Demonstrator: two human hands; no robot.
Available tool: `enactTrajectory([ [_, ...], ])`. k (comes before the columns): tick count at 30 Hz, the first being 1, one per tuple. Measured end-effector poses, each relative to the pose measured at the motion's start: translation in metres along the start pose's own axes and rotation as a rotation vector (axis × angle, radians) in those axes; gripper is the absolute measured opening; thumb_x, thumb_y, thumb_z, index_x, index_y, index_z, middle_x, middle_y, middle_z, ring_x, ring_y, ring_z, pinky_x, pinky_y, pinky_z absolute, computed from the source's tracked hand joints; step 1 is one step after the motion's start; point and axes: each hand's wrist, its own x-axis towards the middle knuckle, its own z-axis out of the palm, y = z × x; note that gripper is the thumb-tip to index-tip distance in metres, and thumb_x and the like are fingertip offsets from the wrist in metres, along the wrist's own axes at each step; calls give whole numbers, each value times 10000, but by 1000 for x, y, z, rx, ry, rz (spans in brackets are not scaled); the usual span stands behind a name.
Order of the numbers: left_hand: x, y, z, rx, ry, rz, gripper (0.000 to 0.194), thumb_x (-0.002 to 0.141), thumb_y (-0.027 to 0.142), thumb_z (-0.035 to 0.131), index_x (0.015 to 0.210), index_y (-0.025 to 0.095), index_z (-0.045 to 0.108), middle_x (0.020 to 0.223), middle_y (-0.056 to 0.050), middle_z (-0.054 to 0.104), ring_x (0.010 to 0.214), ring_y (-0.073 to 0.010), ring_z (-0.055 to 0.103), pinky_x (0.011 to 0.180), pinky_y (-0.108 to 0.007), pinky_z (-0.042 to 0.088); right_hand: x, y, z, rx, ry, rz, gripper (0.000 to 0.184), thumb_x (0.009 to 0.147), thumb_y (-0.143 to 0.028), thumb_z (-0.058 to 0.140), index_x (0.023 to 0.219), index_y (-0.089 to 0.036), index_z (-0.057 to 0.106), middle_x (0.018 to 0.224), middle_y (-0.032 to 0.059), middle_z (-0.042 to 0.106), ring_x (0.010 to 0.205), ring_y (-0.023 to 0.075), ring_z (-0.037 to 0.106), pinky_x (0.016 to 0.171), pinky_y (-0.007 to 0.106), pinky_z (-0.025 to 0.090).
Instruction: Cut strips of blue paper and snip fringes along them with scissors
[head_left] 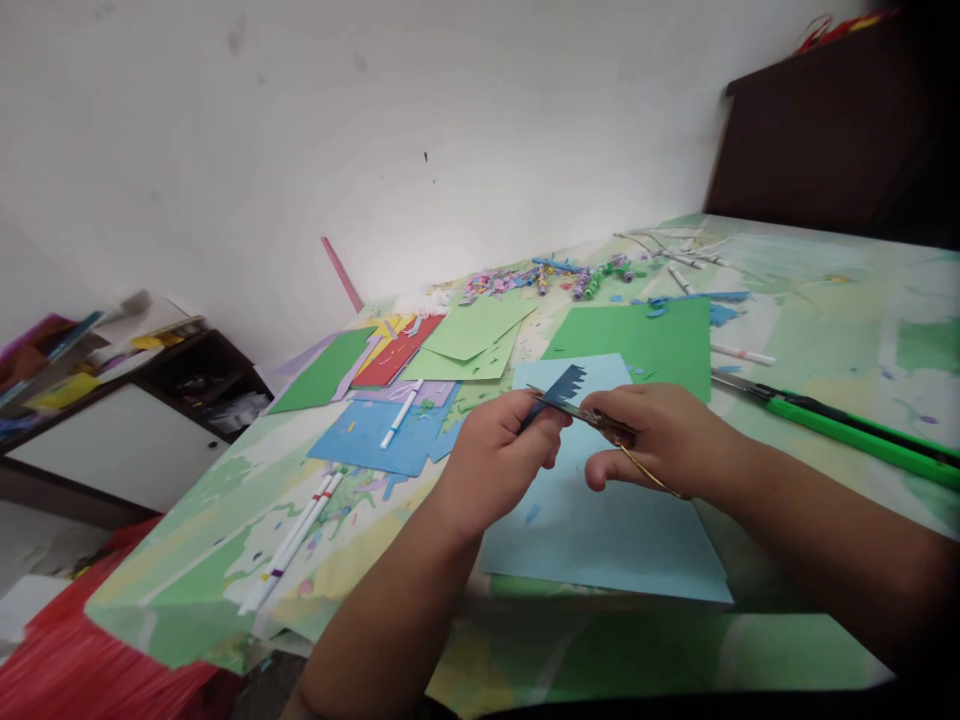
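My left hand (pixel 510 450) pinches a dark blue paper strip (pixel 564 384) whose upper edge is cut into a fringe. My right hand (pixel 652 430) is closed around the handles of small scissors (pixel 611 425), with a gold-coloured cord or loop hanging below them. The scissor blades lie against the strip, near my left fingertips; whether they are parted is hard to make out. Beneath both hands rests a light blue sheet of paper (pixel 600 540), with a small blue scrap on it.
Green paper (pixel 637 340), light green sheets (pixel 472 335), red paper (pixel 397 352) and blue paper (pixel 367 437) lie around. White markers (pixel 300 535) sit at left. A green-handled cutter (pixel 862 430) lies at right. Curled paper pieces (pixel 585 280) and scraps line the wall side. A cabinet (pixel 127 440) stands left.
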Motion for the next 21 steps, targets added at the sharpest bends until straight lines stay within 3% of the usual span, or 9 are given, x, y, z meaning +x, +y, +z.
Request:
enactTrajectory([
  [6, 1, 0, 0, -35, 3, 4, 143, 768, 220, 453, 664, 168, 536, 461, 73, 453, 418, -50, 391, 457, -192, 333, 1, -1, -1, -33, 7, 47, 630, 633, -767, 353, 709, -174, 553, 528, -3, 463, 524, 142, 442, 469, 224, 267],
  [13, 2, -1, -2, -36, 79, 14, 298, 810, 252, 410, 529, 160, 446, 436, 65, 420, 419, -43, 395, 459, -179, 327, 2, -2, -3, 70, -81, 66, 550, 685, -652, 477, 934, -168, 555, 634, 9, 515, 587, 153, 457, 507, 234, 308],
  [21, 2, -2, 3, -63, -40, -32, 207, 762, 142, 399, 564, 162, 457, 490, 73, 470, 431, -35, 442, 460, -167, 355, 1, -2, -2, 77, -62, 57, 553, 689, -701, 404, 778, -172, 538, 579, -5, 480, 538, 131, 416, 482, 226, 272],
])
